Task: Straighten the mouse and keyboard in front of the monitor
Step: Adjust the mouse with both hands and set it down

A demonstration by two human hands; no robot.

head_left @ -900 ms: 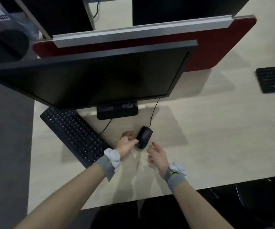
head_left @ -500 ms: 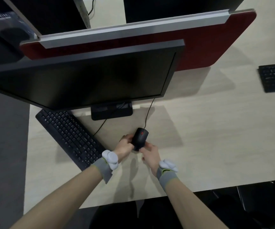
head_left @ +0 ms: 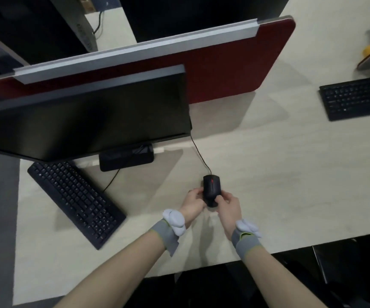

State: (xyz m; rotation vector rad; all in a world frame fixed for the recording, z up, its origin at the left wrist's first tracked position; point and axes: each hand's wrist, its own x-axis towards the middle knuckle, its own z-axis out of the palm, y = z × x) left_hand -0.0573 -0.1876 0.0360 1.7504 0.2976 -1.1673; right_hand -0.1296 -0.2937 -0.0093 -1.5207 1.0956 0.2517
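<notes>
- While the mouse [head_left: 211, 190] is pinched from both sides near its rear, by the left hand [head_left: 192, 203] and the right hand [head_left: 229, 206], it is best kept flat on the desk [head_left: 268, 174] and turned gently, so that its nose is pointed squarely at the monitor [head_left: 84, 121].
- Slack should be left in the mouse cable [head_left: 199, 155], which is run up to the monitor's right edge, so that the mouse is not tugged askew.
- Judged from its slant, the keyboard [head_left: 75, 202], lying well to the left with its far end tucked beneath the screen, is not yet squared up.
- Whether the palms are pressed on the mouse cannot be told; its rear is covered by fingers.
- Behind the red divider [head_left: 235, 63], shapes are too dark to be made out, and a second keyboard [head_left: 357, 98] is cut off at the right edge.
</notes>
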